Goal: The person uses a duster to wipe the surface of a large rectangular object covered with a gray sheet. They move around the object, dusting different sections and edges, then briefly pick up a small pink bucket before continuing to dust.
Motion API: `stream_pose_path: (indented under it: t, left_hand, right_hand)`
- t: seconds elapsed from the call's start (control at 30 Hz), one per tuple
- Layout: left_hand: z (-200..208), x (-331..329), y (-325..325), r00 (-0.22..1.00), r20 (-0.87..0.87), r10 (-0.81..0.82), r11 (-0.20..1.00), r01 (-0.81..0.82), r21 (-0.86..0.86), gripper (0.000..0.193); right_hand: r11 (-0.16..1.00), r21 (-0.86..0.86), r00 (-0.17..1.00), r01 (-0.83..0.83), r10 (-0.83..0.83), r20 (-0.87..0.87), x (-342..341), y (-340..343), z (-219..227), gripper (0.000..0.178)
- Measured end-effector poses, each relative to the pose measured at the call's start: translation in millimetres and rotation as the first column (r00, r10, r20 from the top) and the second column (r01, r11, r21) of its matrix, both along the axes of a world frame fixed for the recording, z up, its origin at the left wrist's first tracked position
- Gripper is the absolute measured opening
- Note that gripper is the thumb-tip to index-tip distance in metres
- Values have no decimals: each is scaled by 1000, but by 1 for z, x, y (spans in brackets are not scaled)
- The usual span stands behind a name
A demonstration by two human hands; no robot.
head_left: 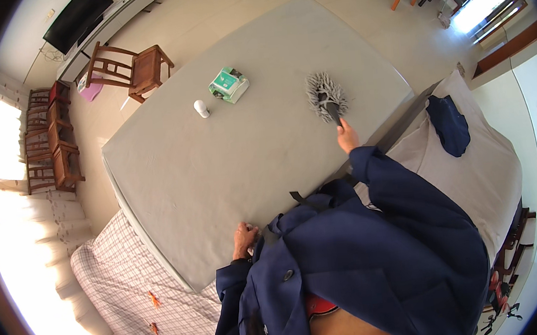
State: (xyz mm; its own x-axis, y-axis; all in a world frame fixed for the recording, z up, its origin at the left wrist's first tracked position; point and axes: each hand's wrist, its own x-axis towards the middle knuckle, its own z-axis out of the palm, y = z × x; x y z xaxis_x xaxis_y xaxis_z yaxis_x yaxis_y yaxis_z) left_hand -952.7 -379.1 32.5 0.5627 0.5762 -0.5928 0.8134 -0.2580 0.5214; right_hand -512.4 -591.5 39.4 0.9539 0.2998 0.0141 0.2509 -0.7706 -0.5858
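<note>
My right hand [347,137] is closed around the dark handle of a duster [324,92]. Its shaggy grey head lies against the right part of a large table [248,150] with a smooth grey-beige cover. At the table's near edge, my left hand [245,238] has its fingers curled in. A bit of white shows by those fingers, too small to name. Toward the far middle of the tabletop sits a green and white soft pack [229,85], seemingly of wipes. Beside it stands a small white bottle-like thing [201,109].
A wooden chair [145,70] stands close to the table's far left side. Several more chairs [61,138] line the window wall. At the near left is a checked cloth [117,263]; at the right, a beige-covered couch [422,173] bears a dark blue cloth [449,125].
</note>
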Motion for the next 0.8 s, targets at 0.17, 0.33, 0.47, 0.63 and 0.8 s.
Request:
stream_pose_path:
  t: [0.17,0.33,0.47,0.63,0.8]
  left_hand:
    - [6,-28,-3,998,-58,-37,997,33,-69,42]
    - [8,-38,-12,1000,-5,26,996,-26,-86,38]
    - [2,-39,-9,997,55,57,993,-50,-111,35]
    - [0,-40,-1,990,24,139,940,-124,-317,33]
    - [9,-32,0,998,-50,34,951,-48,-306,29]
  right_hand:
    - [956,105,960,-276,280,-28,-69,91,2,38]
    - [765,97,741,-637,642,-199,-163,112,34,40]
    - [588,78,525,-805,768,-367,-206,96,45,41]
    - [364,148,349,-919,930,-117,-195,43,36,43]
    - [416,9,398,-909,878,-267,-142,-38,49,44]
